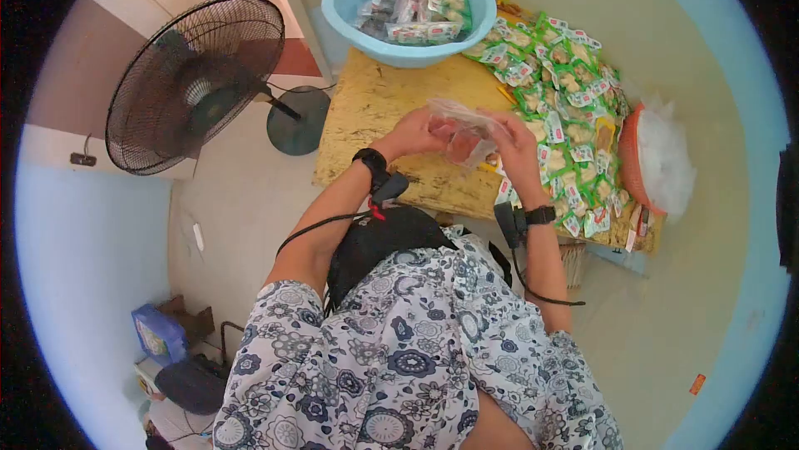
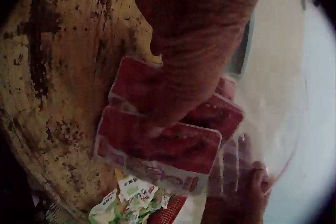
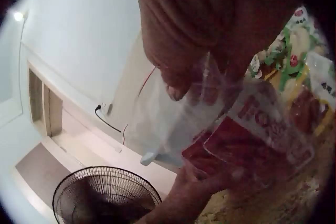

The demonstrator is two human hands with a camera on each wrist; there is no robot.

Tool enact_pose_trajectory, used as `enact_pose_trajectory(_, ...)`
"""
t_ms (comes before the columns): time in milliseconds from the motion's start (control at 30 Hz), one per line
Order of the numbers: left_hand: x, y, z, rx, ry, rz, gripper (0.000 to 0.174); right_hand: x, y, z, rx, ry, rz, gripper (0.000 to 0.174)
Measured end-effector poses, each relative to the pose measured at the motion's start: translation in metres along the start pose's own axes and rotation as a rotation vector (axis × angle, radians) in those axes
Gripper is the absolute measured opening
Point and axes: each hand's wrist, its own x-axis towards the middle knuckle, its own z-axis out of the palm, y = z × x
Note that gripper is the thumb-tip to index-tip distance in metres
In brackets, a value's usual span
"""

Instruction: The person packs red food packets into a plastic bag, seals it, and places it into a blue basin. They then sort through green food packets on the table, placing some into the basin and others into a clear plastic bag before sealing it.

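Observation:
Above the worn yellow table, my left hand (image 1: 416,134) pinches a few flat red packets (image 2: 157,142) with pale printed ends, the thumb lying across them. My right hand (image 1: 518,146) grips the edge of a clear plastic bag (image 1: 462,111), which stretches between both hands. In the right wrist view the thin film of the bag hangs from the right fingers and overlaps the red packets. The left fingers behind the packets are partly hidden.
A blue basin (image 1: 349,30) of packed pouches stands at the table's (image 1: 374,101) back. Many green-and-white packets (image 1: 574,109) are heaped on the right, beside a red basket (image 1: 631,155) holding clear bags (image 1: 670,159). A black standing fan (image 1: 200,84) is at the left.

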Motion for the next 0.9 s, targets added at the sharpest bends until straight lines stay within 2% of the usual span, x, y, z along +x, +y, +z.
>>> enact_pose_trajectory(67,-0.009,0.041,0.0,-0.005,0.07,-0.037,0.055,0.009,0.017,-0.008,-0.021,0.092,0.006,0.026)
enact_pose_trajectory(167,-0.011,0.04,0.0,-0.297,0.057,-0.098,0.049,0.015,0.03,-0.018,-0.019,0.256,0.001,0.038)
enact_pose_trajectory(233,-0.015,0.05,-0.005,-0.295,0.095,-0.144,0.047,0.016,0.019,-0.015,0.102,0.378,0.014,0.052)
enact_pose_trajectory(267,-0.008,0.054,-0.008,-0.26,0.13,-0.135,0.046,0.021,0.02,-0.019,0.16,0.34,0.051,0.058)
enact_pose_trajectory(333,-0.011,0.062,-0.009,-0.435,0.171,-0.178,0.042,0.01,0.007,-0.014,0.245,0.266,0.215,0.072)
enact_pose_trajectory(433,-0.017,0.085,-0.001,-0.58,0.205,-0.228,0.039,0.003,0.01,0.005,0.216,0.095,0.332,0.083)
enact_pose_trajectory(467,-0.019,0.089,0.002,-0.611,0.214,-0.245,0.038,0.01,0.046,0.01,0.166,0.156,0.237,0.075)
enact_pose_trajectory(567,-0.016,0.061,0.004,-0.645,0.159,-0.26,0.041,0.006,0.003,0.016,0.147,0.049,0.19,0.059)
enact_pose_trajectory(667,-0.018,0.064,0.015,-1.147,0.116,-0.138,0.044,0.0,-0.035,0.02,-0.247,0.139,0.025,0.047)
enact_pose_trajectory(767,-0.022,0.043,0.009,-1.255,0.072,-0.158,0.053,-0.011,-0.064,0.031,-0.454,0.213,-0.163,0.042)
enact_pose_trajectory(867,-0.019,0.062,0.01,-1.314,0.079,-0.015,0.057,0.007,-0.047,0.008,-0.48,0.119,-0.13,0.04)
enact_pose_trajectory(900,-0.021,0.058,0.012,-1.239,0.063,-0.082,0.058,0.006,-0.043,0.001,-0.551,0.141,-0.142,0.041)
